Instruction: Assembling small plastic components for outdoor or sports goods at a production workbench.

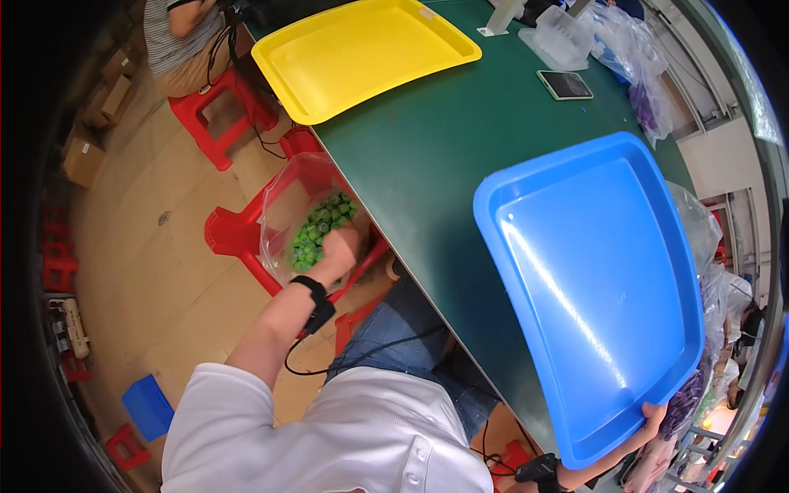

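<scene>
My left hand [341, 249] reaches down into a clear plastic bag [279, 197] with many small green pieces [316, 230] in it; its fingers are hidden, so I cannot tell whether they hold any. The bag sits on a red plastic stool [234, 230] left of the table. At the lower right, my right hand [651, 421] grips the rim of a blue tray [600, 279], its thumb over the edge and its other fingers out of sight. Nothing lies in the blue tray. Straps with dark devices are on both wrists.
A bare yellow tray [370, 53] lies at the far end of the green table [394, 164]. Further right are a phone [565, 85], a clear plastic container [559, 41] and plastic bags [629, 49]. Another person [185, 41] sits on a red stool [218, 115]. Cables hang beside me.
</scene>
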### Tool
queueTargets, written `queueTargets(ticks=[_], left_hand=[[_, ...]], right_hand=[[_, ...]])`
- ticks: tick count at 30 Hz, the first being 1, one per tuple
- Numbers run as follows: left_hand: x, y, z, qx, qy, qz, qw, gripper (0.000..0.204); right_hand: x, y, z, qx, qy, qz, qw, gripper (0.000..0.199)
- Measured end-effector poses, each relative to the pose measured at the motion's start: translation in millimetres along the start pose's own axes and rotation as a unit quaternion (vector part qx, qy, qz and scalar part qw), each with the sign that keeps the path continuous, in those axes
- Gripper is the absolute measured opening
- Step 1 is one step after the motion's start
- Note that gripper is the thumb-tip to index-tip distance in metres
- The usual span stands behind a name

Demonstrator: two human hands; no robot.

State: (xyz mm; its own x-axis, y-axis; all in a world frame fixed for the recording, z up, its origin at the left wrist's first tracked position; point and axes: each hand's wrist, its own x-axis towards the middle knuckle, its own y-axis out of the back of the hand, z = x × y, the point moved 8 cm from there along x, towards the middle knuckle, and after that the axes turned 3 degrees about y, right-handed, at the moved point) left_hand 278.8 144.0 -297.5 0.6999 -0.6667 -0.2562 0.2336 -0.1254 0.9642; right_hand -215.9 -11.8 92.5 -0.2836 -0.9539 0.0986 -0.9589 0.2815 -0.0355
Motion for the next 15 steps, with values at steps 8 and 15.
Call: queueTargets(ticks=[8,15], left_hand=[[-23.7,50.8,-136.1,-0.401,0.126,0.228,0.879,0.017],[-74.4,142.1,-132.5,-0.418,0.08,0.24,0.873,0.014]], right_hand=[[20.9,-18.3,32.0,0.049,-0.063,-0.073,0.994,0.044],[20.8,-25.8,31.3,0.068,-0.056,-0.041,0.995,0.05]])
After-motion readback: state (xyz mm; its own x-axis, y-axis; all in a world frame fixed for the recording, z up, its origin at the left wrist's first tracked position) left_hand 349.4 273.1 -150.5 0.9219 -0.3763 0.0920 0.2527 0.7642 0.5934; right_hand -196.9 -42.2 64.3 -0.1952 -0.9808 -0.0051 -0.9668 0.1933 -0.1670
